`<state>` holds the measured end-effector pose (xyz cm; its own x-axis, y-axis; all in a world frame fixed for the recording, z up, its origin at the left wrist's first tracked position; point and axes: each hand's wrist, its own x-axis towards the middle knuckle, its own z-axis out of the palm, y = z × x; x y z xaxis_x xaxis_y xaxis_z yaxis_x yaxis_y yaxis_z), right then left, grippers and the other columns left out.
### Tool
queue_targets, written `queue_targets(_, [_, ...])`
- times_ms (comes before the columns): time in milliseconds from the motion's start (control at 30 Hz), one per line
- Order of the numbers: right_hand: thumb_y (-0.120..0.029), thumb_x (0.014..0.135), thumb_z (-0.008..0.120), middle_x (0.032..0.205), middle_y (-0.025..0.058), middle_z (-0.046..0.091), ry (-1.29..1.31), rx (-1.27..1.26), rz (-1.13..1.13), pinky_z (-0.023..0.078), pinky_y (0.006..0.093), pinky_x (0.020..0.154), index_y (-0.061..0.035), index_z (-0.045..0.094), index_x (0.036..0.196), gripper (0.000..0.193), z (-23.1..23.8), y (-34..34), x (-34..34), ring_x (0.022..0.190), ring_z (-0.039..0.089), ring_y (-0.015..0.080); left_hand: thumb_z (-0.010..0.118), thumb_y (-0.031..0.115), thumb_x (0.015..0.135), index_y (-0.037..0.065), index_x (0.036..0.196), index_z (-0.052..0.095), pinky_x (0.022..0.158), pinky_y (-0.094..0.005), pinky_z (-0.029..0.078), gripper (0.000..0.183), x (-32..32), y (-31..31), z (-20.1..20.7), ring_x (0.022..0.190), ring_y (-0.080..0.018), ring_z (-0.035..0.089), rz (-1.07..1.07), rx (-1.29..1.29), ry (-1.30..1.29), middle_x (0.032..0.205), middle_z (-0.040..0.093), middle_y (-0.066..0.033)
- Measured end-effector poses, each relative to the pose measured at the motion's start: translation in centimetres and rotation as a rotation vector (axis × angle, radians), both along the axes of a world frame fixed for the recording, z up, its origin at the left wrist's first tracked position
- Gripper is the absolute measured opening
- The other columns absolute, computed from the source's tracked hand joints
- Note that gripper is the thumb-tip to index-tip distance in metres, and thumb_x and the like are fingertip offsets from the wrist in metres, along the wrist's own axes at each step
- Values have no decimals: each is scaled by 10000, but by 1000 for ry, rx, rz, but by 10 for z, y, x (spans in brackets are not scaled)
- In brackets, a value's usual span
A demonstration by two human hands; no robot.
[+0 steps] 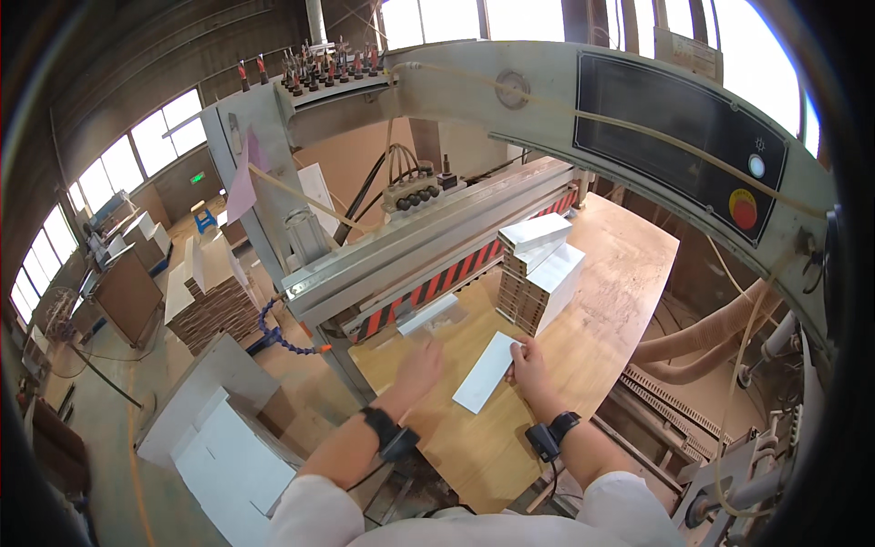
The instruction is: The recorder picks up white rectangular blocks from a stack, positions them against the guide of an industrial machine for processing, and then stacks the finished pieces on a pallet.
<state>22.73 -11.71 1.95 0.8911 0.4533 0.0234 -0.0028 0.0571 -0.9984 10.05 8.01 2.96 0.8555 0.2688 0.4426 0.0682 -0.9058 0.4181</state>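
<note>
My right hand [529, 363] grips the upper right end of a narrow white board [483, 375], thumb on its top face. The board slants over the wooden tabletop [460, 456]. My left hand [421, 368] is over the table to the left of that board, near the machine's front; motion smears its fingers. Just beyond it, a second white board [428, 314] lies by the red-and-black striped guard [410, 305]. A stack of white-faced boards with brown edges [540, 273] stands on the table beyond my right hand.
A control panel with a red stop button [743, 210] spans the upper right. An orange-tipped blue hose [273, 335] reaches toward the table's left edge. White cartons [232, 447] stand at lower left, with stacked boards [210, 305] behind. Ribbed ducts [693, 351] run along the right.
</note>
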Motion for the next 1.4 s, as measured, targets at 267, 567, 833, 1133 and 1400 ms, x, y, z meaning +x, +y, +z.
queue_targets(267, [-179,919,457,596,17,467,-4,-20,-55,395,236,350,-42,462,1082,212,0,5,0,393,460,95,503,167,793,26,971,561,700,-365,474,234,124,38,1,889,-240,560,-57,584,91,954,558,-88])
queue_targets(567, [-182,914,470,621,6,467,49,-2,-76,384,228,363,-59,492,1085,212,-3,5,2,424,463,84,508,192,813,89,907,597,745,-328,469,166,153,39,14,937,-211,579,-47,664,320,928,578,-65])
queue_targets(833, [-154,924,413,487,26,458,237,308,-47,450,268,347,-28,452,1099,219,-19,9,17,343,444,123,623,336,736,84,1160,495,860,-428,382,510,87,55,-2,1002,-306,477,-197,263,19,1014,505,-136])
queue_targets(1133, [-136,902,459,761,81,556,254,148,-54,493,245,423,13,469,1070,225,-10,101,55,507,550,142,705,375,647,83,1144,525,810,-370,402,604,-82,-11,-12,940,-285,484,-349,26,83,980,501,-117])
queue_targets(1400, [-31,811,548,710,85,568,-110,-206,33,466,249,422,35,516,1018,220,-30,205,112,498,557,147,745,331,599,90,1125,549,777,-382,410,612,-251,-24,-41,924,-277,493,-30,-164,35,1029,521,-105])
